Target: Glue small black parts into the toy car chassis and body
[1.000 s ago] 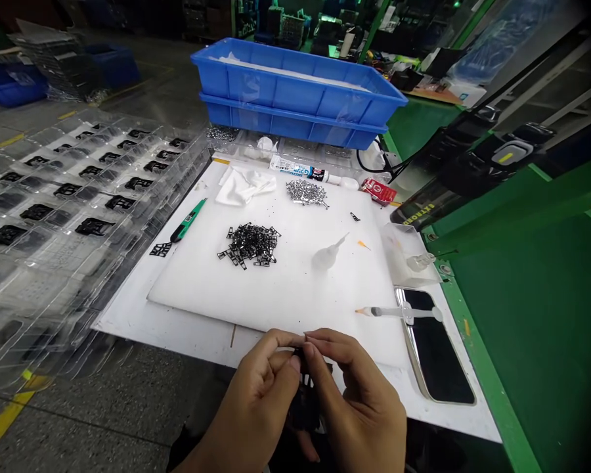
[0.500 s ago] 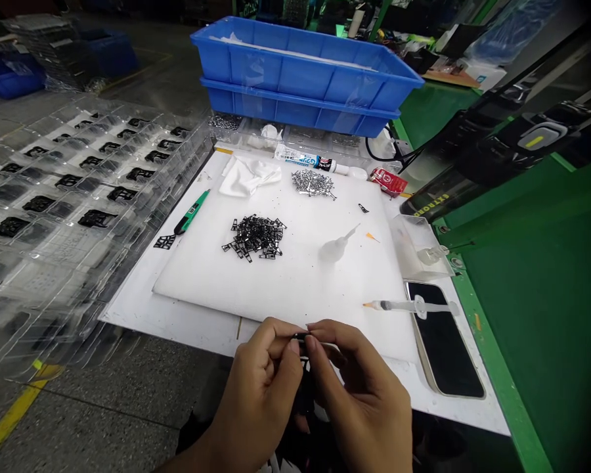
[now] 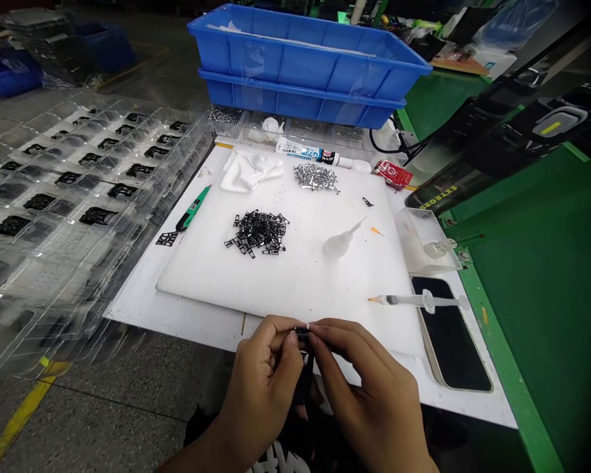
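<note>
Both hands, left hand (image 3: 263,387) and right hand (image 3: 369,394), pinch one small black part (image 3: 303,334) together at the desk's near edge (assembly underway). The black parts pile (image 3: 257,232) remains unprocessed; left trays (image 3: 79,190) hold finished pieces.

Your hands meet at the near edge of the mat (image 3: 295,289), w/ a small part (image 3: 303,332) pinched between them. On the mat: a pile of clips (image 3: 257,232) in the middle, a pile of pins (image 3: 316,177) behind it, a cloth (image 3: 250,171) to the left of the pins. A phone (image 3: 450,332) lies right of the mat, w/ a syringe (image 3: 416,301) across its far end. Two bins (image 3: 300,62) sit stacked at the back. Trays (image 3: 69,197) lie to your left.
</note>
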### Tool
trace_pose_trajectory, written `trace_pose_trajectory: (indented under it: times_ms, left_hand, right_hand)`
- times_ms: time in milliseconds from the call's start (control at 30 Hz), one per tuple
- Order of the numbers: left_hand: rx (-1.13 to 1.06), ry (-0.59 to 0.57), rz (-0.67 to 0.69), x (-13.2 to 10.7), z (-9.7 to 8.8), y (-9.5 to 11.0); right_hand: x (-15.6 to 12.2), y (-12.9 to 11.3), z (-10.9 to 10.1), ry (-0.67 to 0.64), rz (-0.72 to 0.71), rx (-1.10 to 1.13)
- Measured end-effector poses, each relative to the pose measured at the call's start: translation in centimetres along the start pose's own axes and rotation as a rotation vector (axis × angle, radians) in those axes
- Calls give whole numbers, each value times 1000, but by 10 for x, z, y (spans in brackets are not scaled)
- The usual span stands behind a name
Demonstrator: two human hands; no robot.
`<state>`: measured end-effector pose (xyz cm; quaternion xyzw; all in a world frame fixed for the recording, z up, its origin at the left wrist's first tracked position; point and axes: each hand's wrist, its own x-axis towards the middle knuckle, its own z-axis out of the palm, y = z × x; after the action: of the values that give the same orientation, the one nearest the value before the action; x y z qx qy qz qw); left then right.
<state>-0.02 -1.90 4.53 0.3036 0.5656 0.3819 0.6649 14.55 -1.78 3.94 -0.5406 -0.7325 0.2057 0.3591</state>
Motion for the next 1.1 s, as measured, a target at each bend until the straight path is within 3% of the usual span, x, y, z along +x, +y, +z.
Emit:
trace_pose_trajectory:
  times_ms: [133,233,467,667,833,1100]
  left_hand:
    - [9,-56,-38,1,-4,0]
    - [-9,-95,-52,1,-4,2]
    - [-42,-91,-55,3,-1,0]
    - [43,-122,-88,8,-6,-4]
    - [180,-150,-40,10,-9,-8]
    - [68,-159,-53,16,-8,-8]
  right_hand:
    - [-4,11,-3,-83,-184,-134]
    - [-7,15,-5,-115,-221,-151]
    - [-12,24,2,-12,-290,-120]
    - [0,27,-9,-265,-228,-14]
    - [14,25,-20,-449,-175,-21]
    - [12,31,-12,-373,-353,-171]
